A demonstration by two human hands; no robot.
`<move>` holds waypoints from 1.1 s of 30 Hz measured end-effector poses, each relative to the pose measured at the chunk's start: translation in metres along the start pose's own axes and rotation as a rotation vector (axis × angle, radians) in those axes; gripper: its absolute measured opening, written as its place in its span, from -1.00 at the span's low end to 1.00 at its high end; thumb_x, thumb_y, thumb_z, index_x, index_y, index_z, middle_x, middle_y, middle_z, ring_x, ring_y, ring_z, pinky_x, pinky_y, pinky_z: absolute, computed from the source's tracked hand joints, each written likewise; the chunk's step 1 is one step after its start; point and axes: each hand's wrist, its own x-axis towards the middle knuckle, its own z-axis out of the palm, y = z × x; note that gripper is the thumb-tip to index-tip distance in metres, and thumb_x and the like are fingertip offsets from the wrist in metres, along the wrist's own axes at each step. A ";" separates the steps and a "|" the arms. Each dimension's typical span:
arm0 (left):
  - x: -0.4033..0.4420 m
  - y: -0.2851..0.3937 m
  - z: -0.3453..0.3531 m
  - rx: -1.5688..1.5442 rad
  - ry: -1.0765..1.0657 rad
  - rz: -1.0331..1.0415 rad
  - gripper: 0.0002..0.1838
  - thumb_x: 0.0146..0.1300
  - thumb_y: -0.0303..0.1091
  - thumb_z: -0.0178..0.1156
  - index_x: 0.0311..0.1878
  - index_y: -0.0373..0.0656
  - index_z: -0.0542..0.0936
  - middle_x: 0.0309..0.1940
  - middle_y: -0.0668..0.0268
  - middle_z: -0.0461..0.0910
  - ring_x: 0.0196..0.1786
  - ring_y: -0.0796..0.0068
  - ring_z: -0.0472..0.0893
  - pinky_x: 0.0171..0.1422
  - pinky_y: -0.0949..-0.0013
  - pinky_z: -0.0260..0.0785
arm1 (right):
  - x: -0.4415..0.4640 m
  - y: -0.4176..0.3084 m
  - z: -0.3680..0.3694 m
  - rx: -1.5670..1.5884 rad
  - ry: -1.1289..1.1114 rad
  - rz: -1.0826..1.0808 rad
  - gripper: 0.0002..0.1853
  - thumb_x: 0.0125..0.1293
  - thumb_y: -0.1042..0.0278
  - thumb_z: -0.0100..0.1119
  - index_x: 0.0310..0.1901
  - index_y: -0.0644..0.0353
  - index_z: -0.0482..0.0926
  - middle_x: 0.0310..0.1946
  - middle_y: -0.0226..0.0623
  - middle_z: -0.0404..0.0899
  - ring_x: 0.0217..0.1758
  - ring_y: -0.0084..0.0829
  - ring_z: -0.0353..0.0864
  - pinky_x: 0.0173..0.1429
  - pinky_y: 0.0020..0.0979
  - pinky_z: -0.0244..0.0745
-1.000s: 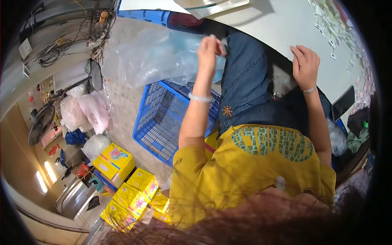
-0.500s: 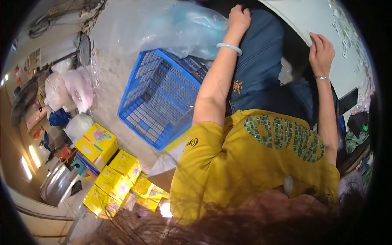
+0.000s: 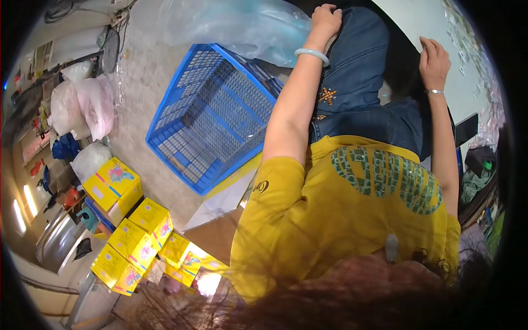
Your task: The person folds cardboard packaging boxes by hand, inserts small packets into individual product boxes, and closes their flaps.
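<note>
My left hand, with a pale bangle on its wrist, is at the knee of my jeans. Its fingers are curled in and what they hold, if anything, is hidden. A clear plastic bag with something light blue inside lies right beside that hand. My right hand rests at the edge of the white table, fingers bent and a little apart, with nothing visible in them. Left of my legs stands a blue plastic crate, its mesh inside showing.
Yellow boxes are stacked at the lower left, near an open carton. Filled plastic bags stand at the far left. Many small white pieces lie on the table's right side. A dark phone-like object is by my right forearm.
The view has shifted, so the crate and boxes appear farther left. My left hand has moved from over the plastic bag to my knee. My right hand has come to the table edge.
</note>
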 end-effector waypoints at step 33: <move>0.194 -0.088 -0.034 0.811 0.141 -0.038 -0.19 0.14 -0.11 0.30 0.33 -0.46 0.25 0.29 -0.26 0.26 0.30 -0.32 0.29 0.43 -0.04 0.16 | 0.021 -0.001 -0.032 0.628 -0.005 0.246 -0.83 0.15 0.57 0.18 -0.21 0.19 0.63 -0.26 -0.25 0.59 -0.13 -0.22 0.52 0.05 -0.28 0.27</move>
